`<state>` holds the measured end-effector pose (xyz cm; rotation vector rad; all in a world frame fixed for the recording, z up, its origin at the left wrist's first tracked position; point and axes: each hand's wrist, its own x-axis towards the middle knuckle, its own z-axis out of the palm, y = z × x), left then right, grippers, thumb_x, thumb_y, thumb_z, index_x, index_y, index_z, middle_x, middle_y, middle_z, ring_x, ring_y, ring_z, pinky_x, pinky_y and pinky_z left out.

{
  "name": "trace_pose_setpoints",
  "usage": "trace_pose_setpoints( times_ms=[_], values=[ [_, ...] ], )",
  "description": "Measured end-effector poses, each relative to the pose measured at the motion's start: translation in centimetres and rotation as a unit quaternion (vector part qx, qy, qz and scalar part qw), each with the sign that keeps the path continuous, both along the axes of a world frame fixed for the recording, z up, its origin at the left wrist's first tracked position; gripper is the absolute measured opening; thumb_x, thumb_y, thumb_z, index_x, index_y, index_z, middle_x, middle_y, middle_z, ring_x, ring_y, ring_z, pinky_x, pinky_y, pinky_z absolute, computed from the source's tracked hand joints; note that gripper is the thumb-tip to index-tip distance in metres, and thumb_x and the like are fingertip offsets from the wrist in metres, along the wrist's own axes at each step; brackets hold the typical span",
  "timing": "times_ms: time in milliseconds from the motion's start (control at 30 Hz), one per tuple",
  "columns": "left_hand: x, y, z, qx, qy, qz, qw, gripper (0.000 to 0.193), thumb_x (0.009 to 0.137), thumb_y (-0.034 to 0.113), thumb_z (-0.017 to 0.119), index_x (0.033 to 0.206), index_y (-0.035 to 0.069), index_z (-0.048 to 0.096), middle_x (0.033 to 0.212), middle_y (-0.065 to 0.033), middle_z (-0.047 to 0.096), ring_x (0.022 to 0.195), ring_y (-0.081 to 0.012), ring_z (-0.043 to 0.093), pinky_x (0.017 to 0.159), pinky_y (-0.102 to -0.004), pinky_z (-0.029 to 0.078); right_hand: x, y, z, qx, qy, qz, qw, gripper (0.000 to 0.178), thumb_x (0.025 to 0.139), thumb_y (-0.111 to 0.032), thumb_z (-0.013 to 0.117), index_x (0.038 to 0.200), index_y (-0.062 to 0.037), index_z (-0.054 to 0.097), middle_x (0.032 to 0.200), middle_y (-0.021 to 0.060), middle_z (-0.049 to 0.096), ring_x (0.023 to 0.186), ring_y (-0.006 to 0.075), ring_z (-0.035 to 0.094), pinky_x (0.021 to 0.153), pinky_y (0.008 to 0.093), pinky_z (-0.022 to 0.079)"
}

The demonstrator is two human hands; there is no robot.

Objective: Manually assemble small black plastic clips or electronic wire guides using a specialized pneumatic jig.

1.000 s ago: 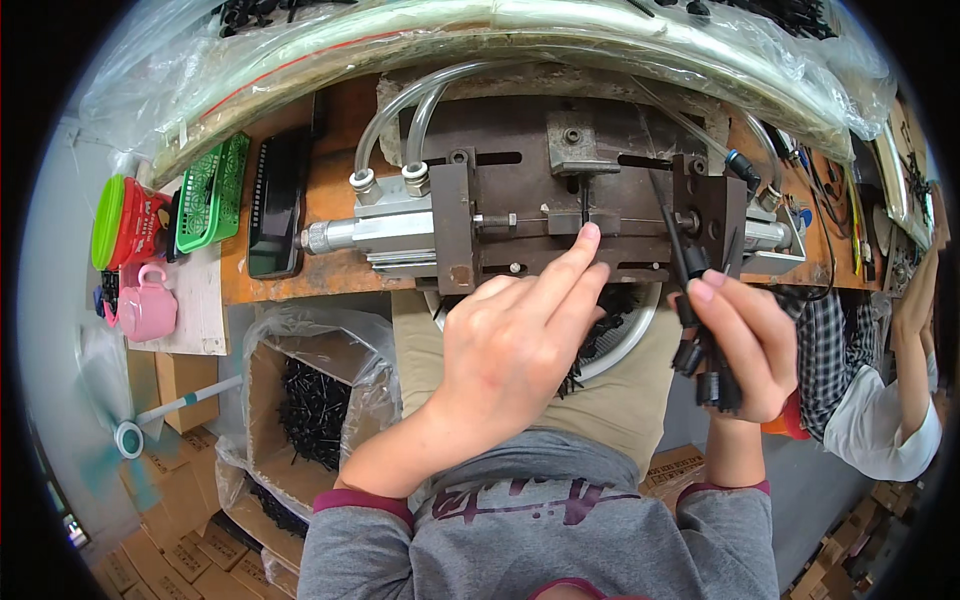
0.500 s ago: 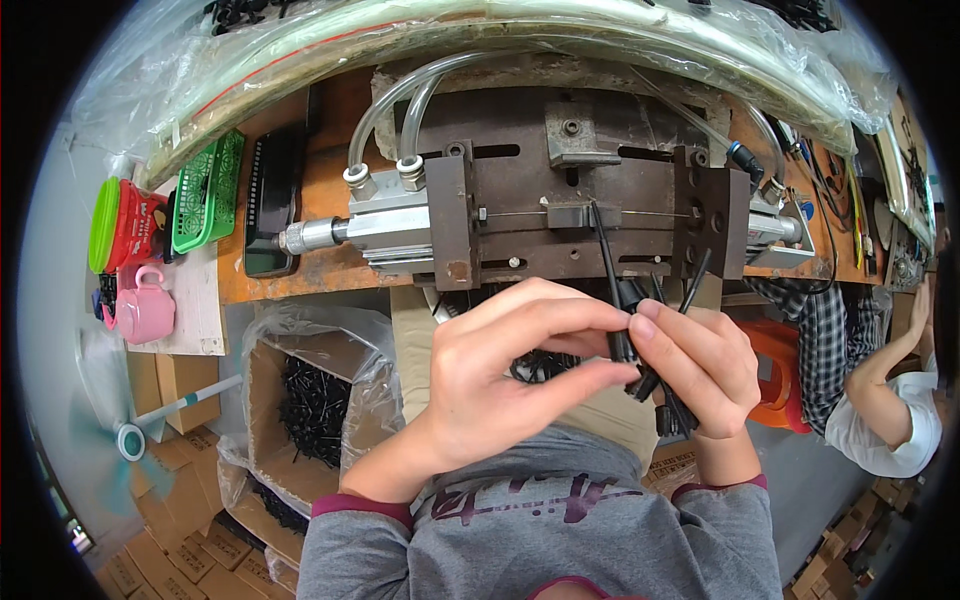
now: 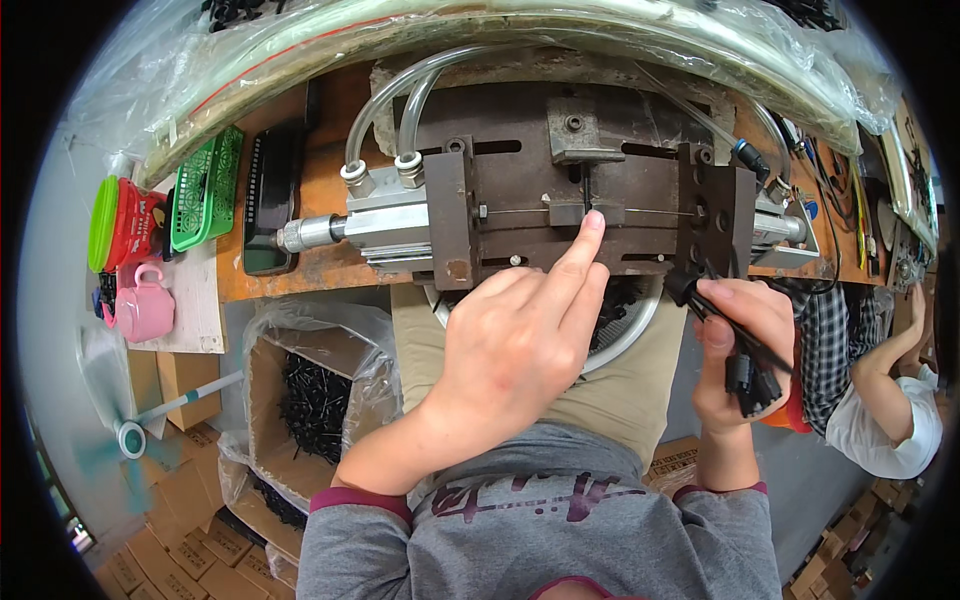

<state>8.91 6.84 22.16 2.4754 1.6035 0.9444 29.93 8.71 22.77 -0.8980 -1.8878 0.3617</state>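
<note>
Along the worktop's (image 3: 238,285) front edge, the left hand (image 3: 520,335), loosely spread, rests its index fingertip by a slim black part (image 3: 587,184) in the metal fixture (image 3: 520,180), apparently positioning it. The right hand (image 3: 765,312) pinches similar parts (image 3: 750,378); the next move calls for fingertip clearance.

Dull metal on the plate (image 3: 520,185), gleaming metal on the cylinder (image 3: 388,225); the parts (image 3: 752,375) look matt plastic, the bench (image 3: 325,190) scuffed wood!
</note>
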Motion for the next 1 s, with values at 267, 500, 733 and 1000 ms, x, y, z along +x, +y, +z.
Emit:
trace_pose_setpoints(
  times_ms=[267,500,733,1000],
  values=[
    [-0.3,-0.1,0.9,-0.055,-0.197,-0.079,0.976,0.039,0.071,0.008,0.082,0.109,0.004,0.073,0.122,-0.0143,0.070,0.078,-0.0201,0.071,0.068,-0.0296,0.057,-0.2,0.1,1.5,-0.426,0.305,0.084,0.848,0.014,0.095,-0.010,0.067,0.097,0.0016,0.060,0.084,0.0135,0.069,0.059,0.0079,0.057,0.048,0.0204,0.044],
    [-0.9,-1.6,2.9,-0.110,-0.242,-0.187,0.946,0.032,0.068,0.009,0.085,0.100,0.007,0.079,0.090,-0.0067,0.071,0.079,-0.0207,0.071,0.065,-0.0280,0.058,-1.1,0.2,2.5,-0.522,0.268,0.137,0.798,0.009,0.093,-0.006,0.067,0.092,0.0020,0.064,0.081,0.0096,0.068,0.057,0.0069,0.057,0.046,0.0197,0.045],
    [-0.7,-1.3,0.5,-0.010,-0.101,-0.018,0.995,0.032,0.067,0.002,0.083,0.097,-0.001,0.072,0.118,-0.0169,0.069,0.089,-0.0258,0.071,0.074,-0.0331,0.058,-0.5,0.0,1.7,-0.278,0.185,0.022,0.942,0.015,0.095,-0.010,0.067,0.089,0.0027,0.065,0.113,0.0158,0.061,0.061,0.0080,0.058,0.052,0.0210,0.046],
    [0.4,0.0,-0.1,0.011,-0.005,0.006,1.000,0.028,0.071,0.006,0.080,0.097,0.001,0.070,0.121,-0.0151,0.070,0.073,-0.0215,0.070,0.065,-0.0295,0.055,-0.6,-1.8,1.8,-0.070,-0.037,-0.121,0.990,0.023,0.081,-0.009,0.081,0.103,-0.0085,0.078,0.095,0.0031,0.048,0.083,0.0152,0.052,0.073,0.0272,0.047]
  ],
)
